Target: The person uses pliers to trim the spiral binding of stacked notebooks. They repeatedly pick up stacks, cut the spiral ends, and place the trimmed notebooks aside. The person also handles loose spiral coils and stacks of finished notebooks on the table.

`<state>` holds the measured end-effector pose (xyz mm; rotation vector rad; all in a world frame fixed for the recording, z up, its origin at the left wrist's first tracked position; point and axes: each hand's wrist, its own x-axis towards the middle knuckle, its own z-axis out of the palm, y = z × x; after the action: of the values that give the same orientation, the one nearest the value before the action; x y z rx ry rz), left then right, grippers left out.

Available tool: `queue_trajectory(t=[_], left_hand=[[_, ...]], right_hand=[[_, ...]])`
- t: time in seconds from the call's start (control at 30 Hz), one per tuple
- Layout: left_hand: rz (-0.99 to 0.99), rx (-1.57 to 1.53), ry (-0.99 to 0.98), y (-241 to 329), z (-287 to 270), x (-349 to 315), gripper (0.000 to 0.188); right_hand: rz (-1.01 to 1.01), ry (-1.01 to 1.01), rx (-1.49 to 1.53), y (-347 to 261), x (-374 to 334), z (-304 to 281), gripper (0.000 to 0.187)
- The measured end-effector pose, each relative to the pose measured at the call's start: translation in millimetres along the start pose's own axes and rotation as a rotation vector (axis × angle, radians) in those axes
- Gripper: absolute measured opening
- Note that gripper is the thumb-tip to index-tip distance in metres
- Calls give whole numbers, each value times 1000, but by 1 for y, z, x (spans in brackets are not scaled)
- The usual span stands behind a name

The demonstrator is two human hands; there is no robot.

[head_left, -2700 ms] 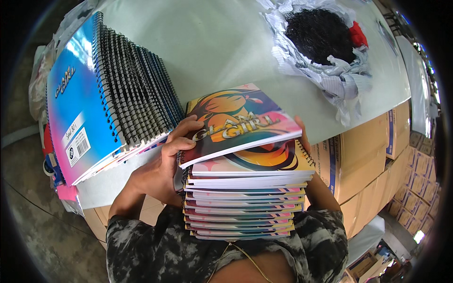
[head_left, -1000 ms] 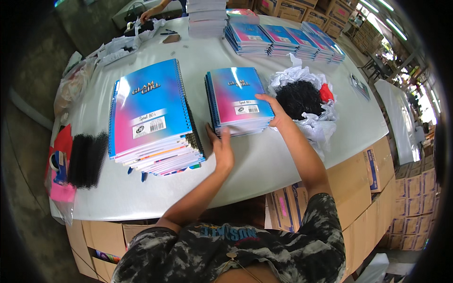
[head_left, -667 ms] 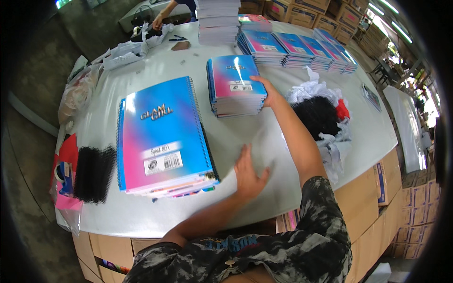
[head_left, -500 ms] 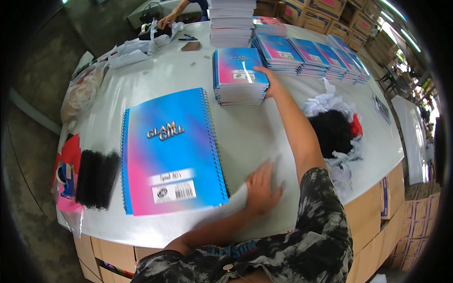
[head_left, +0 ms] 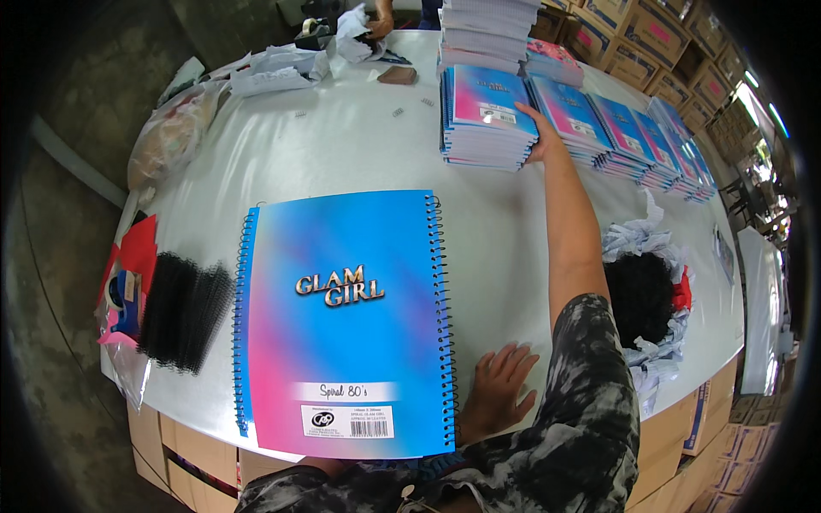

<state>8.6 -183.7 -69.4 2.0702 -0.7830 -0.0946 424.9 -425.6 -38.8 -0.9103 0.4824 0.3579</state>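
My right hand (head_left: 537, 132) reaches far over the table and grips the right side of a stack of spiral notebooks (head_left: 492, 101). Its thumb lies on the blue and pink top cover; the other fingers are partly hidden at the stack's edge. Close to me, my left hand (head_left: 498, 386) rests with fingers spread, beside the lower right corner of a large blue and pink spiral notebook (head_left: 342, 350). Black coils run down both sides of this notebook, and it hides most of my left forearm. What lies under it is hidden.
More notebook stacks (head_left: 629, 132) form a row at the far right, beside a tall pile of paper blocks (head_left: 486, 38). Black coils (head_left: 184, 312) and a tape dispenser (head_left: 126, 299) lie left. A black bundle amid crumpled paper (head_left: 640, 299) sits right. Another person's hand (head_left: 380, 21) is beyond.
The whole view has swung, so the table's things appear further right. The large notebook looks bigger and lower. My right hand stays at the same stack; my left hand remains spread near the notebook.
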Motion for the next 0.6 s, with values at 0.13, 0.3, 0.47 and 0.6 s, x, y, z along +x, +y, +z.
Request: queue_trajectory(t=[0.13,0.3,0.47,0.6], left_hand=[[-3,33,11,-4,10,-5,59],[-20,102,-3,-6,17,-2,52],[68,95,66,-13,20,-2,46],[105,44,77,-14,23,-6,42]], right_hand=[[-43,35,-102,2,-23,12,66],[-448,486,-606,24,-51,27,69],[-548,490,-727,26,-62,12,39],[-428,631,-864,-2,-64,12,27]])
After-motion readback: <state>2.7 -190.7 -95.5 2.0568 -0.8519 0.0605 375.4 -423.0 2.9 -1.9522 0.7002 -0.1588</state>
